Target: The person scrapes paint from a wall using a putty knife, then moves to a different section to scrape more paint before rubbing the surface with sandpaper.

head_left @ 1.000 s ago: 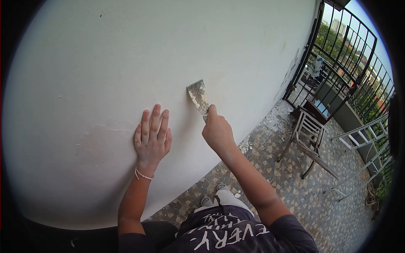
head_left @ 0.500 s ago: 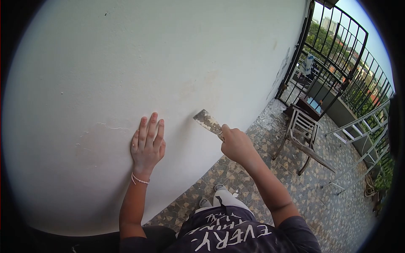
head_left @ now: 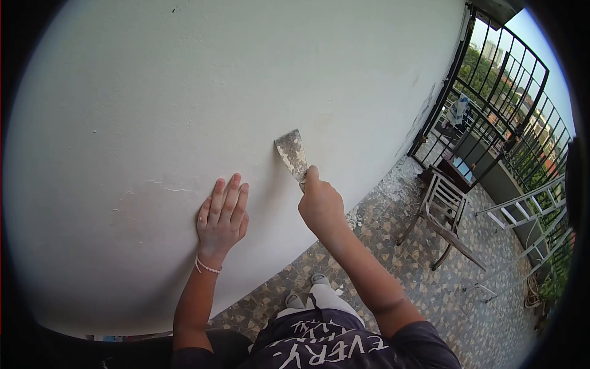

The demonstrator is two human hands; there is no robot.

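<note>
My left hand (head_left: 222, 215) lies flat against the white wall (head_left: 203, 92), fingers stretched upward, with a pale bracelet at the wrist. Just left of it, a patch of cracked, peeling paint (head_left: 144, 203) shows on the wall. In my right hand (head_left: 321, 206) is a putty knife (head_left: 291, 152), gripped by its handle, which the fingers mostly hide. Its blade is smeared with whitish residue and points up and slightly left. The blade's edge appears to meet the wall above and right of my left hand.
A weathered wooden chair (head_left: 444, 206) stands on the mosaic tile floor (head_left: 393, 289) to the right. Beyond it are a black metal gate (head_left: 491, 86) and an aluminium ladder (head_left: 531, 215). White paint flakes (head_left: 399, 178) are scattered along the wall's base.
My right hand has moved left and slightly up, turning the putty knife more upright. My left hand still rests on the wall. The view has shifted slightly.
</note>
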